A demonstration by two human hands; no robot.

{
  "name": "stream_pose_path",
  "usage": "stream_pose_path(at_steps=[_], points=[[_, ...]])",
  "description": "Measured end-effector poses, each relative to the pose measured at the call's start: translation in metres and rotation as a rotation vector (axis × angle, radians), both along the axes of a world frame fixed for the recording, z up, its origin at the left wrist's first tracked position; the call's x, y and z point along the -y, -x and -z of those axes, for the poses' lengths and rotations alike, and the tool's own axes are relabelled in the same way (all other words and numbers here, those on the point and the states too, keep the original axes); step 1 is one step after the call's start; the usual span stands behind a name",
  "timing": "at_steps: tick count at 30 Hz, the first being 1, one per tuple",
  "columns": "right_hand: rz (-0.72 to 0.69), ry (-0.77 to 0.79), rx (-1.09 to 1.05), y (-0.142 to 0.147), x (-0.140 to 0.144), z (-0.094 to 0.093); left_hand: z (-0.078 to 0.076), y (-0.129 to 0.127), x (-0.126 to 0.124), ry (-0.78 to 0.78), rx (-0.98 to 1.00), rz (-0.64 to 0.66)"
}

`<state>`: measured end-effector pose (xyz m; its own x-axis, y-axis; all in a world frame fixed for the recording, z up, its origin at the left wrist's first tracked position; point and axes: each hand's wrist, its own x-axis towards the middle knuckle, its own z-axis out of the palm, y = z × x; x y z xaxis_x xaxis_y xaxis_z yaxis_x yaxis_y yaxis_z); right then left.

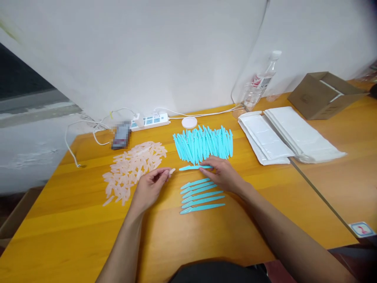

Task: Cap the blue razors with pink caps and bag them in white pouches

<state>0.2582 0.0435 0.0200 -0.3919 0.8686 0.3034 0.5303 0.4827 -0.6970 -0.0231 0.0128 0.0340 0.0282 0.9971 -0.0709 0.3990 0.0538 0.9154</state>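
Between the thumb and fingertips of my left hand (151,186) is a small translucent blade cap (172,171). My right hand (222,173) is closed on the handle of a turquoise eyebrow razor (188,168), whose head points left at the cap, a small gap apart. Below it, several turquoise razors (203,199) lie side by side in a row, heads to the left. A dense pile of turquoise razors (203,143) lies beyond my right hand. Left of my left hand spreads a heap of translucent pinkish caps (134,169).
A power strip (153,121) with cables, a blurred phone-like device (121,135) and a round white lid (189,122) lie along the wall. To the right are white padded envelopes (303,135), a plastic bottle (260,84) and an open cardboard box (321,96). A seam divides the wooden tabletop (73,232).
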Motion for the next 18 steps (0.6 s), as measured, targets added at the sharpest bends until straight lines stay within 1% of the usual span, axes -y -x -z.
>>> stream_pose_path(at_steps=[3,7,10,12,16,18], points=[[-0.033,-0.056,0.030,-0.001,0.000,0.005,0.004,-0.012,-0.005,0.019,0.039,0.015],[-0.067,-0.121,0.028,0.000,0.001,0.011,0.011,-0.022,0.000,0.032,0.039,0.036],[-0.083,-0.128,0.019,0.000,0.001,0.013,0.013,-0.026,0.003,0.013,0.041,0.028],[-0.075,-0.127,0.013,-0.001,0.002,0.012,0.013,-0.024,0.005,-0.003,0.031,0.022],[-0.059,-0.124,0.010,-0.004,0.001,0.008,0.008,-0.010,0.010,-0.051,-0.009,-0.008],[-0.063,-0.120,0.008,-0.003,0.002,0.007,0.007,-0.008,0.012,-0.084,-0.043,0.005]])
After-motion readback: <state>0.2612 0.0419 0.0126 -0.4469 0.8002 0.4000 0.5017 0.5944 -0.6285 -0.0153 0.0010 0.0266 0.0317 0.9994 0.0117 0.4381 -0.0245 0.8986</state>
